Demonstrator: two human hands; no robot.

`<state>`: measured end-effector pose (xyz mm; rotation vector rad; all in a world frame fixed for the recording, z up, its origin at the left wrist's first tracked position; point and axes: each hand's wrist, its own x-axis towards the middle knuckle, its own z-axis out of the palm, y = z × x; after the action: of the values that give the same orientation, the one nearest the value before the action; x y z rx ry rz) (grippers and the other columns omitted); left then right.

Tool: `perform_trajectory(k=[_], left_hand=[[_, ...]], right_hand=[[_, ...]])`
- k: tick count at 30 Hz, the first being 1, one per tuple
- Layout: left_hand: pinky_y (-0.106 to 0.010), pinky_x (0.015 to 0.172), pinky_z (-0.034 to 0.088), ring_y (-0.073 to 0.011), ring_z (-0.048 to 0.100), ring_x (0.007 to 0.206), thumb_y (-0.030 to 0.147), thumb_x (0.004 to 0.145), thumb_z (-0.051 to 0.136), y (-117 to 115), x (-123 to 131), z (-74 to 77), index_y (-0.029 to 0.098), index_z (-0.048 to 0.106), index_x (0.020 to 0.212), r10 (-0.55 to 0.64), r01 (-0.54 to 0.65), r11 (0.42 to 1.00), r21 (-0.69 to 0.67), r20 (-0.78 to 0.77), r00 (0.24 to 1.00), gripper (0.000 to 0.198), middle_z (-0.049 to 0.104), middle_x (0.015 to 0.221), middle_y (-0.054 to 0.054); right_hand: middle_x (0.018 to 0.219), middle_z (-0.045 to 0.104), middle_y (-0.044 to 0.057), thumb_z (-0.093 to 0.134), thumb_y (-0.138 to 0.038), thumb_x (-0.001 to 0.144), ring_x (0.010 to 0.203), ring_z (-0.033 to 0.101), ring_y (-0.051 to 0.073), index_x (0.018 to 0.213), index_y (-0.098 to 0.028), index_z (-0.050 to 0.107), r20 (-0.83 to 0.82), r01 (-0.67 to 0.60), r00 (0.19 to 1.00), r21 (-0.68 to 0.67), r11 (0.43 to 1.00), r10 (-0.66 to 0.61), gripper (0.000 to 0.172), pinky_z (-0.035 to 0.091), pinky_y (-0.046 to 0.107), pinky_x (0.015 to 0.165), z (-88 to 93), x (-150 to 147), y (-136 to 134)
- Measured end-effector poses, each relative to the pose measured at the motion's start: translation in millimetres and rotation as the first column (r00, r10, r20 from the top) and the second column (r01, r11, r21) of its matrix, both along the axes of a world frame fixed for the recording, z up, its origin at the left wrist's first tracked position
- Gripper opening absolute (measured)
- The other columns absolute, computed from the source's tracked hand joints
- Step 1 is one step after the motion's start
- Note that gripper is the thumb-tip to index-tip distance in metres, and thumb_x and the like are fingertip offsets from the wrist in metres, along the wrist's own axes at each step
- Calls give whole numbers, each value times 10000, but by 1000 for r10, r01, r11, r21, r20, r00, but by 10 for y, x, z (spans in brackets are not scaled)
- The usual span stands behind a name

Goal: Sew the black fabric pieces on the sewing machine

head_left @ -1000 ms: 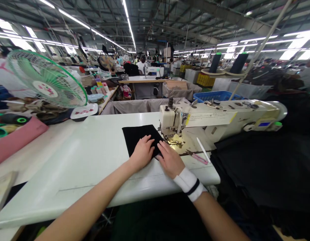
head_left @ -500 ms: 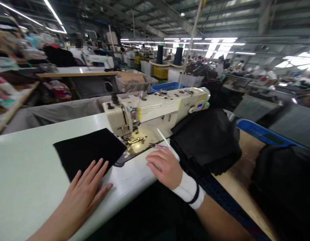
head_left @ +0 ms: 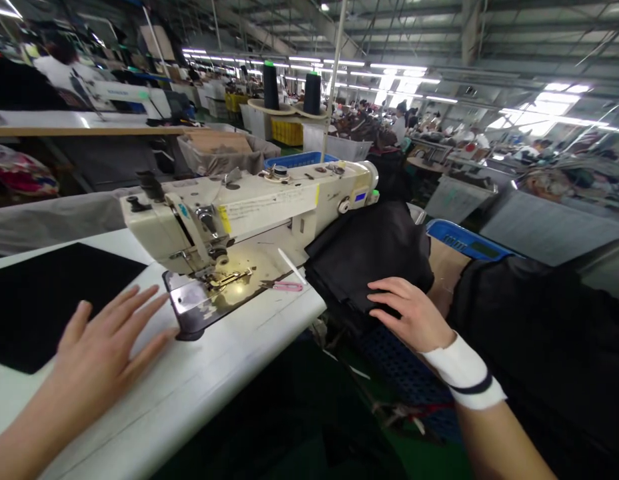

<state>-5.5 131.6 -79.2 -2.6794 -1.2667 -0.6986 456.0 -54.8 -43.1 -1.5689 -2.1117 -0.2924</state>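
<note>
My left hand is spread open over the white table, beside a flat black fabric piece and partly in front of its edge. My right hand, in a white wristband, has its fingers apart at the front edge of a stack of black fabric; whether the fingertips touch it I cannot tell. Between my hands stands a sewing machine with its lamp lit over the needle plate. Pink-handled thread snips and a white pen-like stick lie on its bed.
More black fabric is heaped at the right, near a blue basket rim. Two dark thread cones stand behind the machine. A fabric-lined bin and another sewing table are farther back.
My right hand has moved from beside the snips to the black stack at the right. My left hand has lifted from the fabric piece. The view has turned right.
</note>
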Motion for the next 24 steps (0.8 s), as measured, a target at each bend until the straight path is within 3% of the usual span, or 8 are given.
perform_trajectory(k=[2, 5, 11, 14, 18, 19, 21, 24], left_hand=[[-665, 1167, 194, -341, 410, 1387, 508, 950, 375, -210, 276, 101, 406, 292, 1504, -66, 67, 994, 87, -11, 998, 570, 408, 1544, 39], [-641, 1157, 265, -309, 470, 1351, 483, 964, 389, -456, 551, 191, 396, 376, 1460, -191, 191, 977, 98, -5, 981, 504, 515, 1464, 8], [-367, 1018, 541, -227, 611, 1205, 421, 946, 509, -852, 1042, 331, 356, 479, 1407, -436, 446, 890, -97, 111, 893, 467, 612, 1358, -2], [-333, 1012, 545, -200, 611, 1207, 375, 967, 504, -993, 1424, 414, 308, 525, 1369, -542, 562, 812, -158, 155, 826, 408, 614, 1355, -24], [-341, 1096, 472, -179, 520, 1313, 304, 997, 455, -1066, 2059, 467, 225, 514, 1374, -664, 680, 703, -209, 148, 733, 390, 573, 1406, -64], [-382, 1126, 440, -201, 467, 1363, 319, 993, 467, -1061, 2226, 452, 206, 496, 1391, -676, 688, 701, -188, 129, 725, 415, 537, 1442, -85], [-498, 1156, 374, -284, 343, 1439, 397, 963, 519, -1027, 2538, 389, 165, 453, 1427, -639, 643, 754, -133, 77, 766, 522, 438, 1511, -151], [-611, 1102, 372, -408, 315, 1427, 516, 887, 596, -947, 2871, 273, 181, 424, 1459, -500, 497, 858, -129, 9, 866, 684, 355, 1536, -236]], right_hand=[[1236, 634, 136, 663, -215, 869, 1115, 583, 311, 1090, -190, 666, 51, 43, 998, -19, 999, -42, 222, 515, 532, 921, -25, -10, 8], [1181, 660, 125, 601, -192, 900, 1078, 599, 297, 1027, -197, 693, 35, 45, 998, 24, 999, -46, 158, 520, 524, 906, -43, -9, 20], [1139, 689, 90, 546, -245, 968, 1071, 608, 254, 1016, -237, 717, -182, -40, 982, 8, 999, 41, 177, 520, 474, 931, 17, 59, 11], [1099, 697, 84, 504, -251, 984, 1056, 617, 239, 984, -224, 704, -277, -18, 961, -27, 999, 10, 202, 508, 436, 944, 52, 54, 13], [913, 712, 58, 497, -334, 978, 857, 659, 206, 925, -201, 679, -436, 217, 878, -1, 976, -195, 232, 532, 335, 793, 82, 21, 136], [859, 707, 44, 502, -358, 969, 797, 658, 197, 904, -199, 679, -472, 279, 848, 12, 960, -240, 247, 531, 313, 738, 104, 31, 189], [766, 693, 25, 524, -396, 942, 704, 645, 188, 842, -195, 689, -533, 384, 795, 72, 921, -290, 278, 523, 292, 651, 200, 96, 301], [703, 689, 53, 445, -386, 963, 676, 643, 203, 778, -170, 714, -609, 509, 740, 228, 830, -286, 391, 527, 310, 607, 539, 294, 409]])
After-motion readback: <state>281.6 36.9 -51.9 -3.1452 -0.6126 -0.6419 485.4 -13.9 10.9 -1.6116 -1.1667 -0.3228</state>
